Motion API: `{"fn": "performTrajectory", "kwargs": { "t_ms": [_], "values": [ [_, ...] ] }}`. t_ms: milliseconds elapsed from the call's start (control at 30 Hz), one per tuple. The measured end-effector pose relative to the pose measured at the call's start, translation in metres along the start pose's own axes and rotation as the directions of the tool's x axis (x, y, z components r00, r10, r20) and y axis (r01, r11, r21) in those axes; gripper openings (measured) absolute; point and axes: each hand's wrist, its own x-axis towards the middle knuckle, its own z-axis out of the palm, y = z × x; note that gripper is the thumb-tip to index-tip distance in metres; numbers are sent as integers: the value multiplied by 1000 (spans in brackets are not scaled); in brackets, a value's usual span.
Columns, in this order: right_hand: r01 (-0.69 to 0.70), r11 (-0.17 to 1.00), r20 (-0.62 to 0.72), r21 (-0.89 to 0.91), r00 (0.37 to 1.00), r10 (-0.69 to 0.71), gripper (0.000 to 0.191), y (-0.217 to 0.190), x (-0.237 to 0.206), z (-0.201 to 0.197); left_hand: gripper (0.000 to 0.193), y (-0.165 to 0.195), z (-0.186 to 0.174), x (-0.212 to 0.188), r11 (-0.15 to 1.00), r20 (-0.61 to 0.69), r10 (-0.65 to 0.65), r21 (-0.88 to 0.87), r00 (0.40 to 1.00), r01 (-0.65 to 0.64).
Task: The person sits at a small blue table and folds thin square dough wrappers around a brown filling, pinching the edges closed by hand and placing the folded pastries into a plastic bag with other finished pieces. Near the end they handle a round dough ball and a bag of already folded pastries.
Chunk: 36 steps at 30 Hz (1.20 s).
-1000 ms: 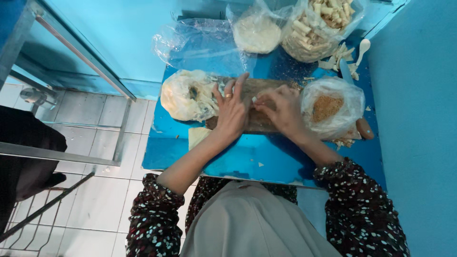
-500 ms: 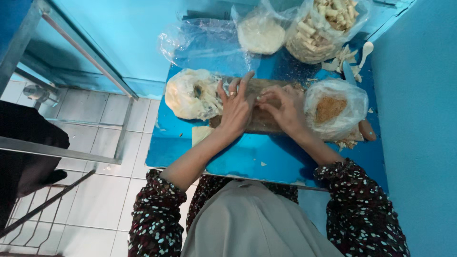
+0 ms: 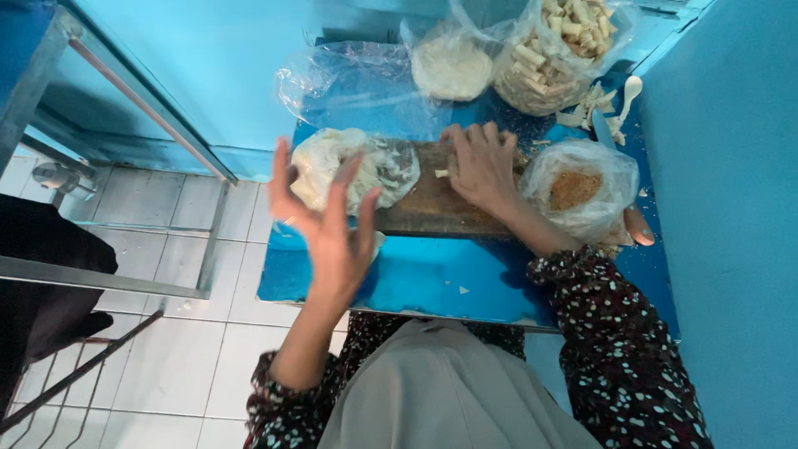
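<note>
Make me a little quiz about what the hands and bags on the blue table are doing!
1. True or false: the left hand is pressed flat on the wooden board.
2. What does the right hand rest on?
A. the wooden board
B. the floor tiles
C. the white spoon
3. Fill in: the clear bag beside the right hand holds ____ crumbs.

Key
1. False: it is lifted, fingers spread, above the blue table.
2. A.
3. Brown.
</note>
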Motion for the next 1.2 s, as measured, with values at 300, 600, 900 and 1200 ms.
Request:
{"fn": "performTrajectory", "kwargs": {
  "t_ms": [300, 600, 900, 1200],
  "values": [
    [43, 916, 97, 398, 991, -89, 53, 19, -9, -31, 28, -42, -46, -59, 939, 252, -206, 324, 946, 118],
    [98, 910, -104, 403, 993, -61, 44, 34, -2, -51, 38, -28, -23, -67, 931, 374, -170, 364, 912, 24],
    [339, 934, 85, 110, 933, -349, 60, 21, -37, -31, 54, -38, -19, -79, 881, 191, -286, 438, 939, 179],
    [221, 900, 19, 377, 969, -246, 52, 38, -26, -63, 38, -40, -5, -81, 850, 249, -324, 501, 913, 165]
  ]
}}
